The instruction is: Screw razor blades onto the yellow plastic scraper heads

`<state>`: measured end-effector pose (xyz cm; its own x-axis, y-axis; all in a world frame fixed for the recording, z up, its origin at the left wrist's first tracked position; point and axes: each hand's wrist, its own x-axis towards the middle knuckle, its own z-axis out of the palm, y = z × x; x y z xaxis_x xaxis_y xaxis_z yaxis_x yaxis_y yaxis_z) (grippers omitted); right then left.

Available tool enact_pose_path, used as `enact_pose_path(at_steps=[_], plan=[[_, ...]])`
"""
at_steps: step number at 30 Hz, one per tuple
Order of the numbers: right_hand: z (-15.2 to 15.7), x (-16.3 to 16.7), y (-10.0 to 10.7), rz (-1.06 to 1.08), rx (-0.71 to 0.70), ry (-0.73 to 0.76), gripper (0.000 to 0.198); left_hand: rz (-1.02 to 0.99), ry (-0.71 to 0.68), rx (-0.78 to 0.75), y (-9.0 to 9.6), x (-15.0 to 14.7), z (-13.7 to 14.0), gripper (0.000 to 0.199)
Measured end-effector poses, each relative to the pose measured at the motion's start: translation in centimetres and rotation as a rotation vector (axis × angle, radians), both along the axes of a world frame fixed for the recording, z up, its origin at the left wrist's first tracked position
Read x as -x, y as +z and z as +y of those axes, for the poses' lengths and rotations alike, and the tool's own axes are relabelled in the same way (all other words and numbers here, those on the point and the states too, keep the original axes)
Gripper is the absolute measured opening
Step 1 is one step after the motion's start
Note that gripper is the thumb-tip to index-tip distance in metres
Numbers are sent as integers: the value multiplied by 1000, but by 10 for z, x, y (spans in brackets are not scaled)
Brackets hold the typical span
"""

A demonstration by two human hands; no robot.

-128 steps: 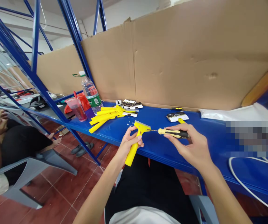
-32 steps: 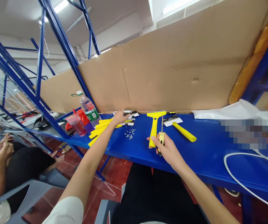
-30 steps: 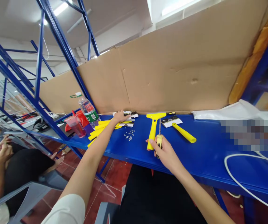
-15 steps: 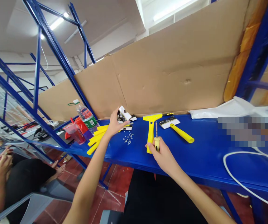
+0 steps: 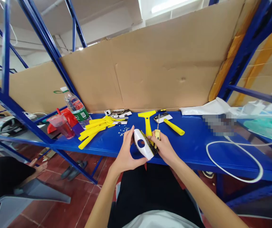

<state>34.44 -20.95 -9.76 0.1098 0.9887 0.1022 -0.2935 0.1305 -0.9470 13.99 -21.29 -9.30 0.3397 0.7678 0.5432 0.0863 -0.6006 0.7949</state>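
Observation:
My left hand (image 5: 126, 153) grips a black and white card sleeve (image 5: 142, 144) with a round hole, thumb on the near edge and fingers on the far edge. In my right hand (image 5: 165, 147) is a screwdriver (image 5: 157, 134) with a pale yellow handle, its shaft pointing up and away. My right fingertips reach the sleeve's right side; whether they grip it too is hard to see. Just beyond lies a yellow T-shaped scraper (image 5: 147, 122), its lower handle partly hidden by the sleeve and my fingers. Small screws (image 5: 123, 130) are scattered left of it.
Several yellow handles (image 5: 92, 131) are piled on the blue table (image 5: 193, 148) at left, near more card sleeves (image 5: 120, 113). A loose yellow handle (image 5: 174, 127) lies right, by another card (image 5: 164, 117). A bottle (image 5: 77, 107), red drink cup (image 5: 63, 126) and white cable (image 5: 221, 144) are around.
My left hand has brought a card sleeve from the pile at the back left to in front of me, beside my right hand. The right hand still holds the screwdriver. The view has shifted.

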Motion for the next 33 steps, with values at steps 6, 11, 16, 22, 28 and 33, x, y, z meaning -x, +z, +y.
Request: enact_pose_path(at_steps=[6, 11, 16, 22, 28, 33], plan=[[-7, -2, 8, 172, 111, 98, 63, 34, 11, 5, 4, 11, 7, 116], [-8, -1, 7, 114, 16, 66, 63, 45, 4, 77, 3, 20, 13, 122], [-2, -1, -3, 69, -79, 56, 58, 167, -25, 39, 0, 9, 10, 105], [2, -3, -10, -41, -103, -54, 57, 121, -79, 67, -10, -16, 4, 123], [-1, -1, -5, -223, -151, -99, 61, -48, -186, 198, -19, -24, -7, 123], [4, 1, -12, -136, -171, -148, 70, -571, -431, 573, -11, -33, -20, 119]])
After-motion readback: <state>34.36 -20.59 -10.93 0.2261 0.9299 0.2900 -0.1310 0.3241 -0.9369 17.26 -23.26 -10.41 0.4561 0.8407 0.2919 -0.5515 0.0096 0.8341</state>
